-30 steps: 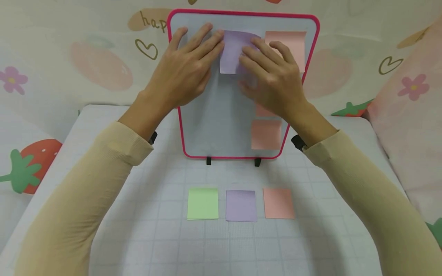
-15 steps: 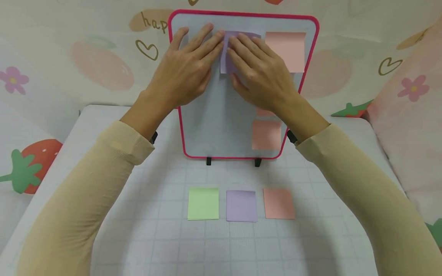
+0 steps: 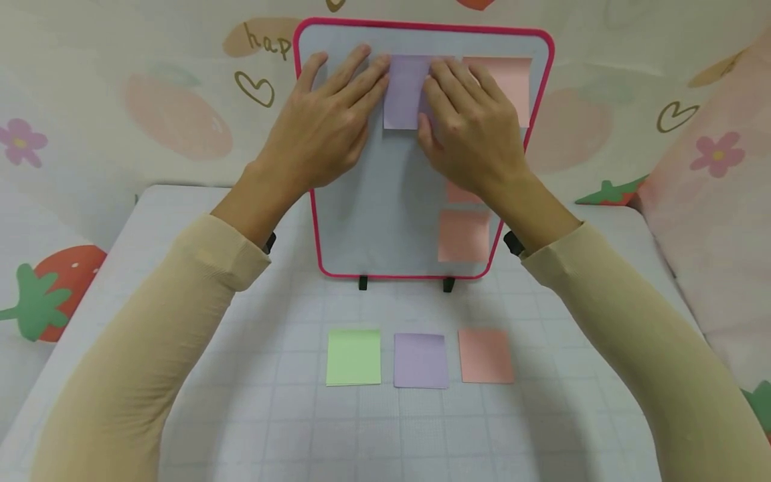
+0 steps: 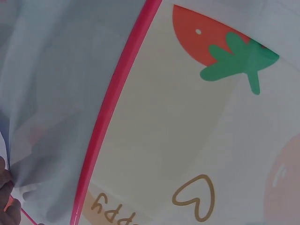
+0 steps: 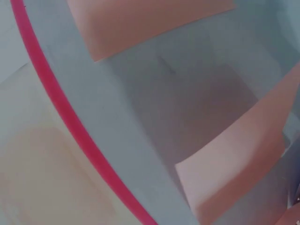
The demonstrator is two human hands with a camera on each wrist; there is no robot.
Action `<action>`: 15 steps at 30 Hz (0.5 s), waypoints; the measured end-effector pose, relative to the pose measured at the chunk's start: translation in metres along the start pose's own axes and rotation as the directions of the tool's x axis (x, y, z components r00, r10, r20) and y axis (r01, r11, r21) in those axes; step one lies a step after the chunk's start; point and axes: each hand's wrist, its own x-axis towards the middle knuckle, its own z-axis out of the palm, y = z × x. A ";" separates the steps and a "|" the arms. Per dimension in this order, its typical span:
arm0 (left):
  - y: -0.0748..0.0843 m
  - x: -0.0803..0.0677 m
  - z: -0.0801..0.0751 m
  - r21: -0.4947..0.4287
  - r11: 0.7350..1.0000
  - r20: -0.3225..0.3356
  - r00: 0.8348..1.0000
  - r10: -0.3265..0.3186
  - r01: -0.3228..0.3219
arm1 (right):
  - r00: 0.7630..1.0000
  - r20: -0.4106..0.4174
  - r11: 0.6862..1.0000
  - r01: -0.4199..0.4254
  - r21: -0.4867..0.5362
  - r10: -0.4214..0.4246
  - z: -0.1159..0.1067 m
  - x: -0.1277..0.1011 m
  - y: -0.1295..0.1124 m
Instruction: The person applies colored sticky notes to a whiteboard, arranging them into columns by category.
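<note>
Half the purple note [image 3: 406,90] hides under right hand [image 3: 472,130].

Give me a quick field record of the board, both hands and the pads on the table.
board: pink-framed whiteboard, propped upright on the table
left hand: flat on the whiteboard, fingertips at the left edge of the purple note
right hand: fingers pressing the purple note
also on whiteboard: pink notes, top right and lower right
pads on table: green pad, purple pad, pink pad, in a row
</note>
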 end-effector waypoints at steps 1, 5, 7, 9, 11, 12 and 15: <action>0.000 0.000 0.000 0.001 1.000 0.000 1.000 -0.001 0.001 | 1.000 0.005 1.000 -0.022 0.003 0.022 -0.001 -0.001 0.000; 0.000 0.000 0.001 0.011 1.000 -0.014 1.000 0.003 -0.002 | 0.997 0.020 0.997 -0.074 0.020 0.074 -0.001 -0.003 0.000; 0.001 0.001 0.002 0.013 1.000 -0.034 0.999 0.010 -0.010 | 0.997 0.015 0.997 -0.078 0.025 0.078 -0.001 -0.003 -0.001; 0.003 0.001 0.002 0.015 1.000 -0.052 0.998 0.017 -0.016 | 0.998 0.005 0.998 -0.068 0.012 0.067 0.000 -0.003 -0.003; 0.004 0.003 0.002 0.018 1.000 -0.060 0.998 0.022 -0.021 | 0.999 -0.005 0.999 -0.044 -0.019 0.044 0.001 -0.002 -0.005; 0.005 0.003 0.003 0.020 1.000 -0.062 0.998 0.024 -0.023 | 0.999 -0.009 0.999 -0.032 -0.035 0.032 0.001 -0.002 -0.005; 0.007 0.006 0.002 0.023 0.999 -0.054 0.998 0.025 -0.023 | 1.000 -0.009 0.998 -0.017 -0.060 0.016 0.002 -0.001 -0.006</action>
